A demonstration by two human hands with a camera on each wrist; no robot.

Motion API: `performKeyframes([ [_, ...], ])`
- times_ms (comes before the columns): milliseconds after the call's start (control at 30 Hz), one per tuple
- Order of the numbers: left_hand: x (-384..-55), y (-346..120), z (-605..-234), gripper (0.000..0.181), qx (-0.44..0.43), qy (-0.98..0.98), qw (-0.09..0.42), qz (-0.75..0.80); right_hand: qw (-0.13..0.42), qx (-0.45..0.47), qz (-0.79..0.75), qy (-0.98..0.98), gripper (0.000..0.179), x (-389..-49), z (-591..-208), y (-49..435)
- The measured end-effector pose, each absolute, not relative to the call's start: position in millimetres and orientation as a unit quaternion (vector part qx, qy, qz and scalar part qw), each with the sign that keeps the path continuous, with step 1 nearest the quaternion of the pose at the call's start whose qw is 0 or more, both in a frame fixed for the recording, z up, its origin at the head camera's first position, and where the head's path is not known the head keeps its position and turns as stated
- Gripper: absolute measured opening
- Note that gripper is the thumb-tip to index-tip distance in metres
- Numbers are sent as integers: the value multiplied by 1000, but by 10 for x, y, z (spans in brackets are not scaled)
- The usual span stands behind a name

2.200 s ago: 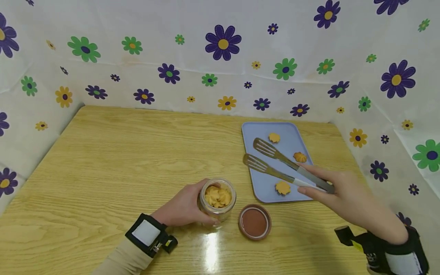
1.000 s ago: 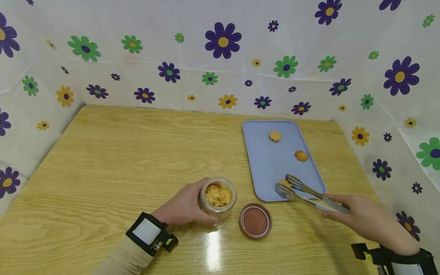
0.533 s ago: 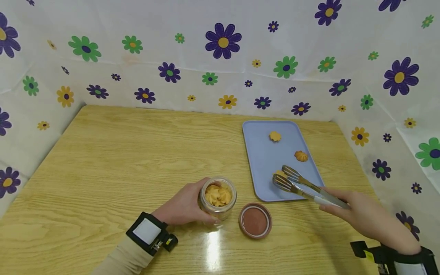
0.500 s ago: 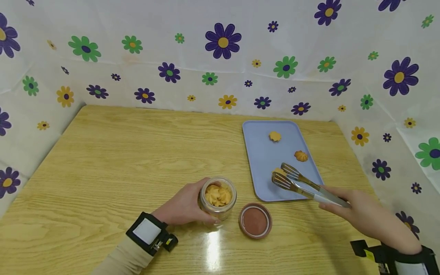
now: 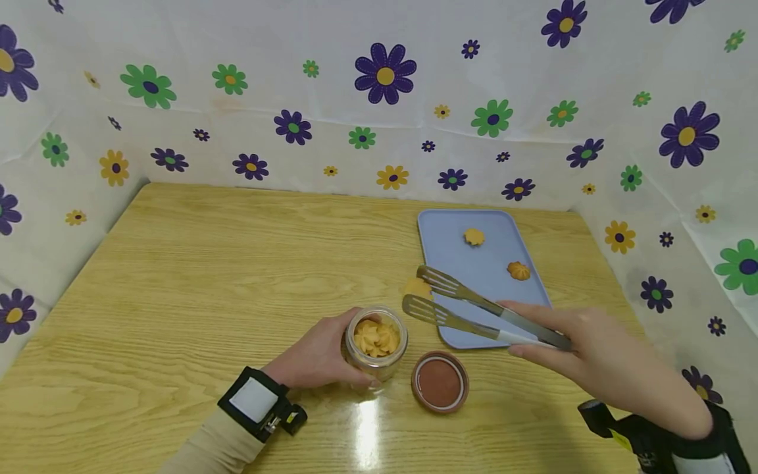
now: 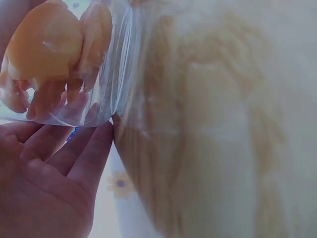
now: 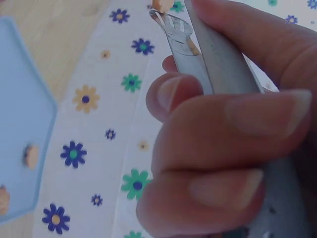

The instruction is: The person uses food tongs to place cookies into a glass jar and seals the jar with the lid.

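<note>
My left hand [image 5: 316,352] grips a clear glass jar [image 5: 385,370] standing on the table; several yellow flower-shaped cookies [image 5: 376,338] show through its uncovered mouth. In the left wrist view, fingers curl round the glass jar [image 6: 116,54]. My right hand [image 5: 598,349] holds a pair of metal tongs [image 5: 468,322] with slotted ends, fingers wrapped round the handles in the right wrist view. Between the tong ends is a cookie [image 5: 416,288], carried over the left edge of the blue tray [image 5: 456,263]. A piece of that cookie [image 7: 162,5] shows at the tong tips in the right wrist view.
Two cookies lie on the tray: a pale one [image 5: 474,237] near the back and a browner one [image 5: 518,270] at the right. A brown lid [image 5: 439,383] lies inner side up just right of the jar. Flower-patterned cloth [image 5: 254,118] bounds the wooden table [image 5: 237,263].
My right hand has closed the tongs on the front cookie, lifted it off the tray and carried it left toward the jar. My left hand and the jar have stayed put.
</note>
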State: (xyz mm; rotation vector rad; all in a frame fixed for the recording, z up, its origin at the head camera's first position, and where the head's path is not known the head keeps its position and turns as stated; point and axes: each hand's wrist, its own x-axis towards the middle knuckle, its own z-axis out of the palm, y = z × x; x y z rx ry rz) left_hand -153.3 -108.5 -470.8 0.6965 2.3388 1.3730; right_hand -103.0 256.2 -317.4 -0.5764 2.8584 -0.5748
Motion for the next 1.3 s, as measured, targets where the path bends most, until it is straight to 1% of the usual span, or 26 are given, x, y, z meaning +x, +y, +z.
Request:
performKeyframes([
  [133, -1529, -1087, -4706, 92, 245, 824, 171, 481, 114, -211, -198, 950, 62, -1025, -3169, 2424],
  [333, -1527, -1090, -4715, 96, 252, 826, 161, 477, 139, -250, -200, 937, 58, -1043, -3248, 2288],
  [500, -1529, -1092, -4725, 94, 254, 825, 159, 480, 177, -263, -216, 924, 61, -1059, -3287, 2243],
  [733, -1533, -1097, -4713, 89, 247, 821, 175, 484, 193, -258, -219, 921, 64, -1081, -3311, 2244],
  [867, -1532, -1097, -4717, 89, 247, 820, 175, 485, 193, -245, -230, 922, 63, -1079, -3313, 2252],
  [967, -1532, -1098, -4722, 90, 248, 820, 174, 486, 184, -232, -249, 922, 65, -1090, -3299, 2299],
  [1067, -1532, -1099, -4726, 92, 248, 818, 172, 490, 161, -213, -272, 924, 66, -1131, -3287, 2385],
  [1133, -1533, -1099, -4730, 91, 249, 817, 169, 493, 133, -196, -275, 932, 66, -1184, -3281, 2467],
  [1200, -1534, -1097, -4734, 91, 250, 814, 167, 496, 93, -179, -267, 943, 65, -1259, -3284, 2570],
  [1300, -1533, -1095, -4738, 92, 250, 812, 170, 499, 49, -141, -234, 961, 69, -1381, -3297, 2759],
])
